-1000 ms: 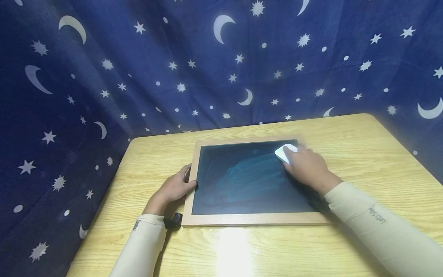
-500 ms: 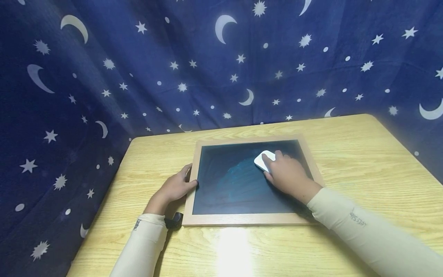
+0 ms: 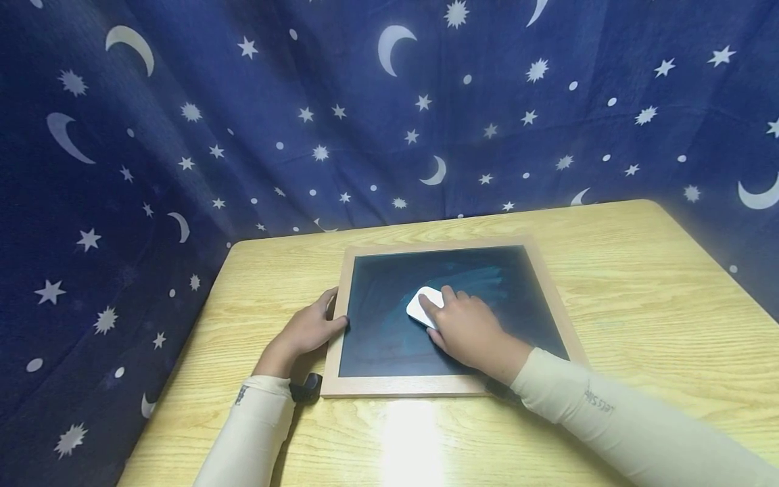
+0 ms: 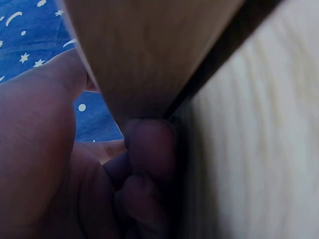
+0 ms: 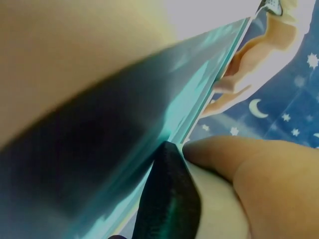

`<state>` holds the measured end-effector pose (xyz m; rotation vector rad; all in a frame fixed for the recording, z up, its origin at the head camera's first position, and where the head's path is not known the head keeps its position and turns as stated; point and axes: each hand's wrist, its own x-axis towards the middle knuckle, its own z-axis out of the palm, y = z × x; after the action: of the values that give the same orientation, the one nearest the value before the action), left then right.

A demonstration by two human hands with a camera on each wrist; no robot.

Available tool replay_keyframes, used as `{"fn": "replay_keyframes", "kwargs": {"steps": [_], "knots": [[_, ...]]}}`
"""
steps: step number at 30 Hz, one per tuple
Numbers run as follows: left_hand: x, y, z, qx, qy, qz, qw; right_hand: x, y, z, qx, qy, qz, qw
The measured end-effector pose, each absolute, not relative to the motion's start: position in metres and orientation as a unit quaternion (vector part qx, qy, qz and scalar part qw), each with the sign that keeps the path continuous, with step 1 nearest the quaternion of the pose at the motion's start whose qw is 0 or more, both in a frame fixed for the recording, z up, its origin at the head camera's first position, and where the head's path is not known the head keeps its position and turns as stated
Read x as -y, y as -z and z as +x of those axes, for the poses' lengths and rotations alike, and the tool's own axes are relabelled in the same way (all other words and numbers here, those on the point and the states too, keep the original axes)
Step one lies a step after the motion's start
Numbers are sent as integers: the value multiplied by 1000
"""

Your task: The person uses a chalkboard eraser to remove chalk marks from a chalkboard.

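A chalkboard (image 3: 377, 355) in a light wooden frame lies on the table, with a pale blue chalk smear (image 3: 483, 281) across its upper middle. My right hand (image 3: 471, 331) holds a white board eraser (image 3: 416, 310) against the dark surface, left of the board's middle. In the right wrist view the eraser's black felt (image 5: 169, 199) meets the board, and the thumb lies along its white body. At the left side, my left hand (image 3: 307, 331) grips the frame, thumb over its top. The left wrist view shows curled fingertips (image 4: 152, 149) against the frame's side edge (image 4: 144, 55).
The board rests on a yellow wood-grain table (image 3: 639, 291). A dark blue curtain (image 3: 341, 74) with moons and stars hangs behind and to the left. A black strap piece (image 3: 307, 389) under the left wrist sits by the frame's near left corner.
My right hand has slid the eraser down and left from the board's upper right, and the smear under its path looks fainter. The left hand stays on the frame.
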<state>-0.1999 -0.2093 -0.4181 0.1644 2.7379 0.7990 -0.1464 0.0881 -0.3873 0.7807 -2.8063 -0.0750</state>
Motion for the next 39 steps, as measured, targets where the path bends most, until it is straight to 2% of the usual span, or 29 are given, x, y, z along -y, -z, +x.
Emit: {"fn": "replay_keyframes", "kwargs": {"steps": [16,39], "knots": [[209,418,-202,-950,-272,64,137,-98,387,-151,958,18,265,106],[209,417,-200,-949,-275,61,142,-194,384,-153,981,-37,172,83]]}}
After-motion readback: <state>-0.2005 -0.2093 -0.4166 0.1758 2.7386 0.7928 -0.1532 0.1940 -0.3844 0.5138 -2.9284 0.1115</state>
